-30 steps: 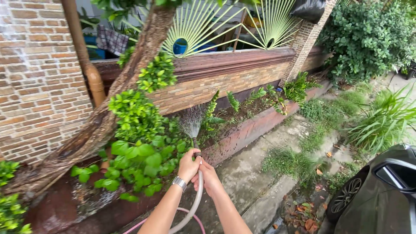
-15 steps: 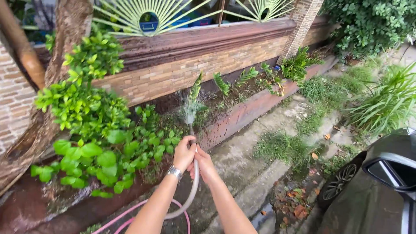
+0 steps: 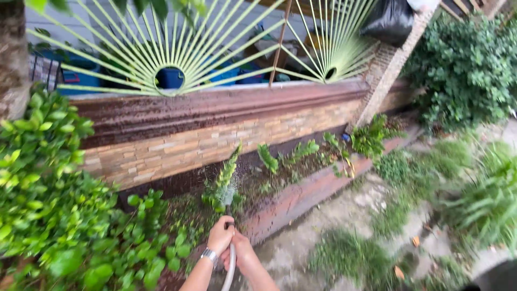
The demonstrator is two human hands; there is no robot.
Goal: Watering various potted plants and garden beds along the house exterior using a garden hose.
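At the near edge of the raised brick planter, low in the view: two hands, both closed round one pale hose. Left hand wrapped high on the hose just behind the nozzle, a metal wristwatch on that wrist; right hand gripping just below, touching the left. One fine spray leaving the nozzle into a small upright fern. Nozzle itself mostly hidden by fingers. Hose cut off at the bottom edge. One brick wall behind, two green fan-shaped grilles above, one black bag on the pillar. Whole right side blurred; bottom-right corner dark shape not identifiable.
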